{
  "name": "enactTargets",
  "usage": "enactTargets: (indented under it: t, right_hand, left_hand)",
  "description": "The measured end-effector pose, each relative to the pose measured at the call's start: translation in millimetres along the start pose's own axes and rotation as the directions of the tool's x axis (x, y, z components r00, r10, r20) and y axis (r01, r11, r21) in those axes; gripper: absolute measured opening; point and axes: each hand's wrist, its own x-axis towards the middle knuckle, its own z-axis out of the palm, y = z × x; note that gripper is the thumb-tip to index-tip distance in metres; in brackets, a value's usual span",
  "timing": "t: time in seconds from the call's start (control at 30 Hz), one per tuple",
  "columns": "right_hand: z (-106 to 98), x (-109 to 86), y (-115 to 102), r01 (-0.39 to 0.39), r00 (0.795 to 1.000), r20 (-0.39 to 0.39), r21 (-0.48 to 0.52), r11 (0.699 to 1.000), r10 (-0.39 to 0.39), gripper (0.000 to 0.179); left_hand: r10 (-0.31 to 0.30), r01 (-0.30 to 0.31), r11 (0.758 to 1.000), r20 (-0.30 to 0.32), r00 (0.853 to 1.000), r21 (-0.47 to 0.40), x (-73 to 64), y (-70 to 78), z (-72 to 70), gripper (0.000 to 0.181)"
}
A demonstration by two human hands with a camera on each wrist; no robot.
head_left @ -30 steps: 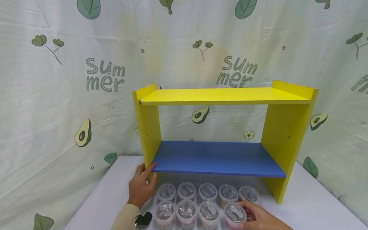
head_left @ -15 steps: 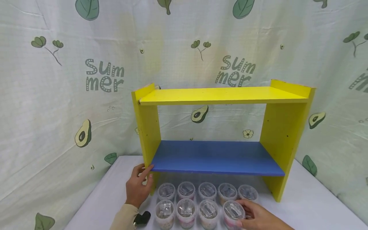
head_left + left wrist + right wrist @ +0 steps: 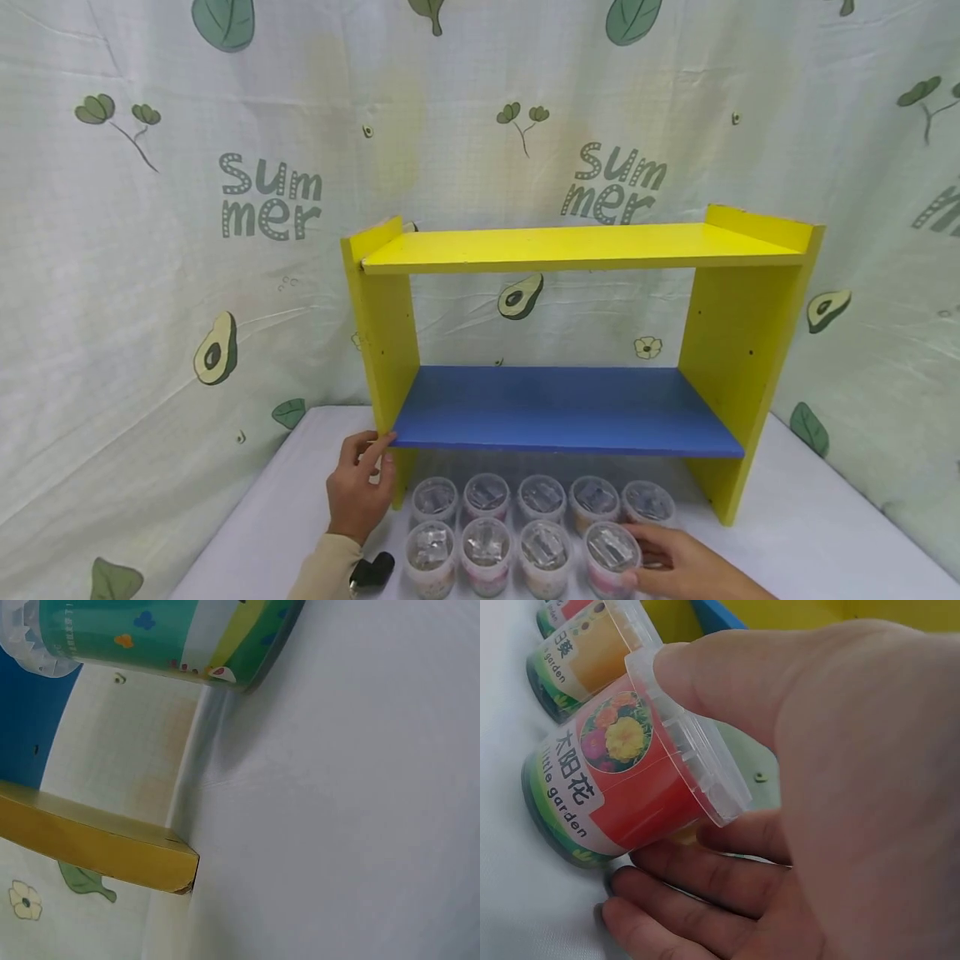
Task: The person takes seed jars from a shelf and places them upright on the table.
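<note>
My right hand (image 3: 667,560) holds a lidded "little garden" planting cup (image 3: 609,575) at the right end of the front row. In the right wrist view this planting cup (image 3: 622,772) has a red label with flowers; my thumb touches its clear lid and fingers reach behind it. My left hand (image 3: 356,498) rests its fingertips at the front left edge of the yellow and blue shelf unit (image 3: 570,412), by the blue board's corner. The left wrist view leaves that hand out but shows a green-labelled cup (image 3: 150,634) and a yellow panel end (image 3: 97,844).
More lidded cups stand in two rows before the shelf, including a back right cup (image 3: 648,502) beside my right hand. The right side panel (image 3: 738,400) stands on the white table (image 3: 817,533). A printed curtain (image 3: 150,275) hangs behind.
My left hand has slid slightly left and down along the shelf's front corner. My right hand stays at the same cup, its fingers slightly further right. The view shifts a little.
</note>
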Motion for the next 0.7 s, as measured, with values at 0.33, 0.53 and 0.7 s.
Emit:
enactTargets:
  t: [0.33,0.53,0.7]
  right_hand:
    - [-3.8,-4.3,-3.5,0.056,0.998,0.027,-0.073,0.996,-0.054,0.056]
    - [-14.0,-12.7,-8.1,0.081,0.996,0.026,-0.062,0.995,-0.08,0.044]
    - [-26.5,-21.0,-7.8,0.075,0.997,-0.02,-0.046,0.996,-0.076,0.033]
  left_hand:
    - [-0.15,0.149,0.989,0.064,0.987,0.009,-2.8,0.1,-8.1,0.029]
    - [-0.21,0.208,0.977,0.06,0.976,0.044,-4.1,-6.0,-11.5,0.027]
    - [-0.212,0.204,0.975,0.1,0.972,0.085,-4.7,-11.6,-13.9,0.02]
